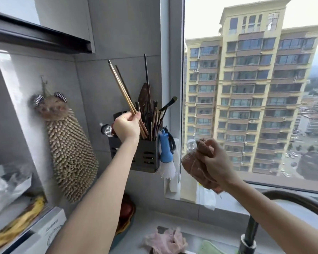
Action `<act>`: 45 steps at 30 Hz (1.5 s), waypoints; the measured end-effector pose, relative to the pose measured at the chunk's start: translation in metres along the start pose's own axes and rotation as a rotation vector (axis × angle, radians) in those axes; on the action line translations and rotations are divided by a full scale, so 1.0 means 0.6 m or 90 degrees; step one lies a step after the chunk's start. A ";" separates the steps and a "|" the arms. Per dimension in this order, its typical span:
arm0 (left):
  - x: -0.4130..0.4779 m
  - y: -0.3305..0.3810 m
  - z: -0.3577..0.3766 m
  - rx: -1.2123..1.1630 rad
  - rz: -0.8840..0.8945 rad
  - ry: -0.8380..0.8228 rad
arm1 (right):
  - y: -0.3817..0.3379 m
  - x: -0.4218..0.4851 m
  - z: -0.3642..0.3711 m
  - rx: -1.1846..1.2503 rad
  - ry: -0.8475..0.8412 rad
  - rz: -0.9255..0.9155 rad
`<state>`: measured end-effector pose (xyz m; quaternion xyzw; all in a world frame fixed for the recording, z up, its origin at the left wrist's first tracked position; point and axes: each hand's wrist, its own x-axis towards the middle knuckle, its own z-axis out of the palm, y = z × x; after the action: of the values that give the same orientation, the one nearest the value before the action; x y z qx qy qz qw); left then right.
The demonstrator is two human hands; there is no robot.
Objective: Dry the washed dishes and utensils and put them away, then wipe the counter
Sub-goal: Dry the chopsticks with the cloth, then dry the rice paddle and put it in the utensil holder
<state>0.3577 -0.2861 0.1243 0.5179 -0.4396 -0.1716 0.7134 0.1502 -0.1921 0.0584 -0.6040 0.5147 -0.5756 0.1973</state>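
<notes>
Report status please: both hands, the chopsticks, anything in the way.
Left hand pinches chopsticks, lower ends at holder mouth. Right hand grips brown cloth. Holder crowded with other utensils.

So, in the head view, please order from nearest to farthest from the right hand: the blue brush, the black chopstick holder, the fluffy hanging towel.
1. blue brush, just left of the right hand.
2. black chopstick holder, on the wall, left of the brush.
3. fluffy hanging towel, far left on the wall.

Utensil holder (145, 154) on wall — brush (166, 153) right, hanging towel (70, 153) left
</notes>
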 end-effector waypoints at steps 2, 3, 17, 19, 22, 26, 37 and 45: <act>0.000 -0.013 0.007 0.081 0.027 -0.001 | 0.002 0.000 0.004 -0.004 -0.001 -0.008; -0.001 -0.018 0.009 0.093 0.034 -0.008 | 0.003 0.000 0.006 -0.001 -0.005 -0.009; -0.006 -0.007 0.025 0.303 0.014 -0.146 | 0.020 -0.015 -0.004 0.008 -0.048 -0.005; -0.003 0.001 0.017 0.241 0.066 -0.113 | 0.017 -0.020 -0.013 0.008 -0.047 -0.005; -0.007 0.018 0.003 0.237 0.118 -0.113 | 0.004 -0.033 -0.037 0.028 -0.040 0.002; -0.079 0.059 -0.010 0.201 0.218 -0.105 | -0.029 -0.090 -0.110 0.059 -0.054 -0.013; -0.557 0.145 0.071 0.017 0.279 -0.641 | -0.028 -0.405 -0.432 -0.019 0.068 0.135; -0.889 0.157 0.161 0.036 0.229 -0.895 | 0.019 -0.586 -0.713 -0.052 0.311 0.285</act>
<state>-0.0358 0.0688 -0.0241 0.2228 -0.8769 -0.3328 0.2657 -0.1709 0.2534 -0.0136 -0.3279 0.6894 -0.6245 0.1651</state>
